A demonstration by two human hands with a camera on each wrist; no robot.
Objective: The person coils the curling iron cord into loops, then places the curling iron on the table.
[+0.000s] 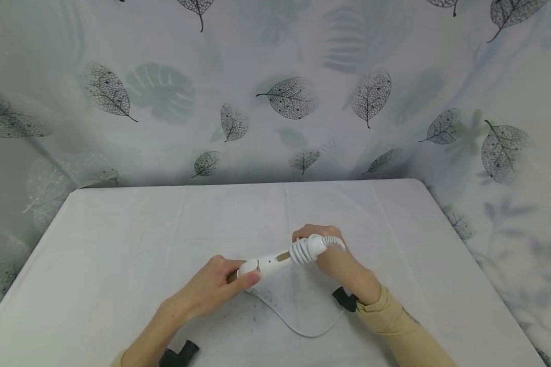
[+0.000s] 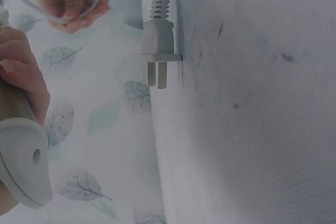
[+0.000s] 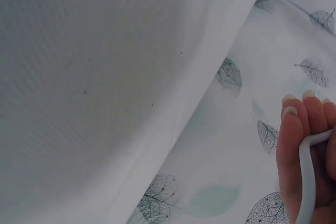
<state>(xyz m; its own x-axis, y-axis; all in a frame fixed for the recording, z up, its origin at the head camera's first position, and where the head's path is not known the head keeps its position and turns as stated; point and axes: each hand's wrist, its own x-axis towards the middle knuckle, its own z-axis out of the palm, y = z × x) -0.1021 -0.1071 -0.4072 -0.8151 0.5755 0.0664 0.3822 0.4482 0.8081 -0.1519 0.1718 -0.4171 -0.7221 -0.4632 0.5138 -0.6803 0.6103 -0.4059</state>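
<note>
A white curling iron (image 1: pixel 268 264) with a brownish-gold strip is held above the table, slanting up to the right. My left hand (image 1: pixel 211 290) grips its left end, the thumb on top. White cord coils (image 1: pixel 304 251) wrap the right end. Behind that end is my right hand (image 1: pixel 340 262), partly hidden; in the right wrist view cord (image 3: pixel 307 182) crosses its curled fingers (image 3: pixel 291 140), and in the left wrist view it pinches the cord. A two-prong plug (image 2: pixel 158 38) hangs below the left hand, its cord (image 1: pixel 303 335) looping to the right.
A white cloth covers the table (image 1: pixel 133 229), with small dark specks near the plug. Leaf-patterned curtain (image 1: pixel 266 92) surrounds the back and sides. Black wrist camera mounts (image 1: pixel 345 298) sit at both wrists.
</note>
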